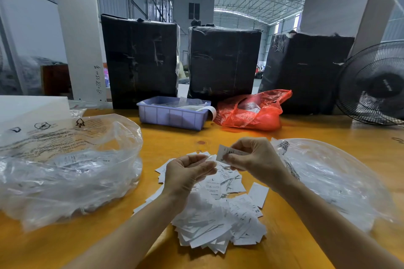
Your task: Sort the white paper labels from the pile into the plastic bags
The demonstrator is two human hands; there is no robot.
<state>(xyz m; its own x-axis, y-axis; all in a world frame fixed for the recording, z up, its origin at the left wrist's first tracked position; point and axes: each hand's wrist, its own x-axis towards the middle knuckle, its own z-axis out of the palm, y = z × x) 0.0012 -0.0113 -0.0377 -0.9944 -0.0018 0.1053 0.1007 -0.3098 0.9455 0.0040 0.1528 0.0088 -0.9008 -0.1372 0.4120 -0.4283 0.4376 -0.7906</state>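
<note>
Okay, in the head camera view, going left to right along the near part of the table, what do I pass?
Clear plastic bag on the left → left hand → label pinched in the right hand → right hand → clear plastic bag on the right. The label pile lies under both hands.

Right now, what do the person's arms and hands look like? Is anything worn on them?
Both forearms are bare, with no sleeves in view. The left hand and the right hand wear no gloves, and no rings, watch or bracelets can be seen.
</note>
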